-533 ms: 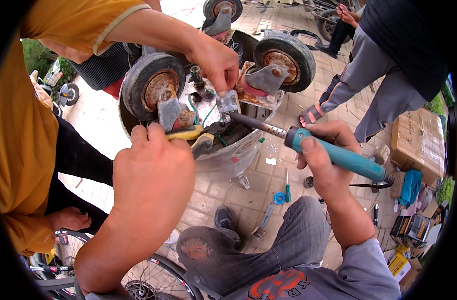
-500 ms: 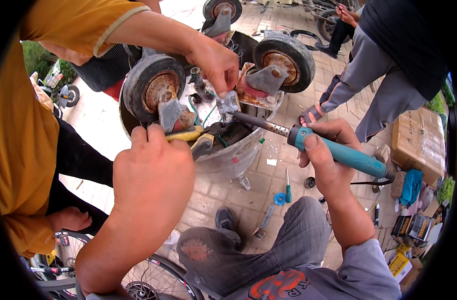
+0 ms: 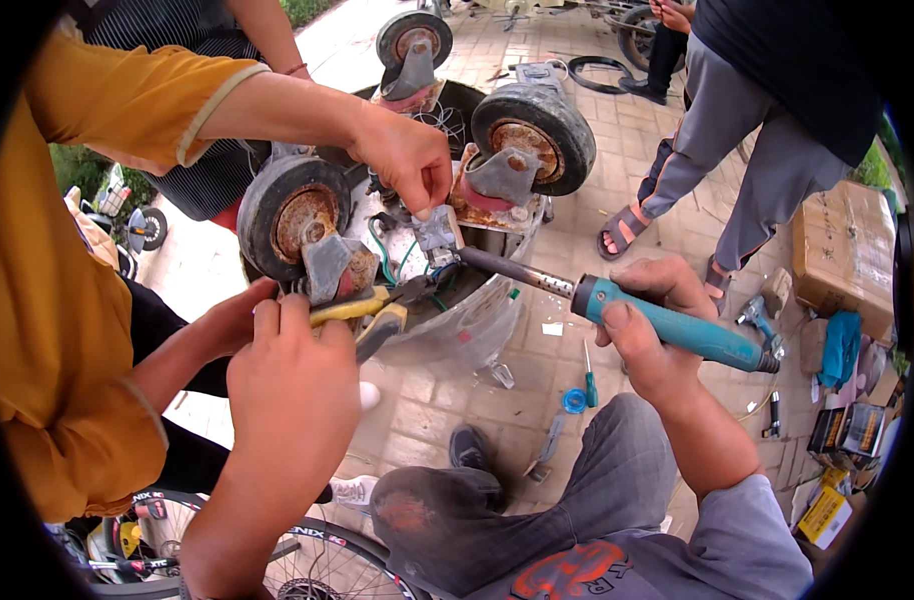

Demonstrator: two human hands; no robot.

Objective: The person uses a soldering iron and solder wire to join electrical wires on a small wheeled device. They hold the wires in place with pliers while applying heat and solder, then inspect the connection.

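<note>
My left hand is closed round yellow-handled pliers, whose dark jaws reach towards wires under a small grey metal part. In my right hand is a soldering iron with a teal handle. Its dark tip points left and meets, or nearly meets, the lower edge of the metal part. A co-worker's hand in a mustard sleeve pinches that part from above. The co-worker's other hand is beside my left hand. Green wires run under the part, inside an upturned machine with a translucent shell.
Rusty caster wheels stick up from the machine. A screwdriver and a blue tape roll lie on the paving. A bicycle wheel is at lower left, a cardboard box at right. A person in sandals stands beyond.
The co-worker's lower hand has come up beside my left hand at the near caster. In the picture, the machine and the tools in my hands have shifted slightly left.
</note>
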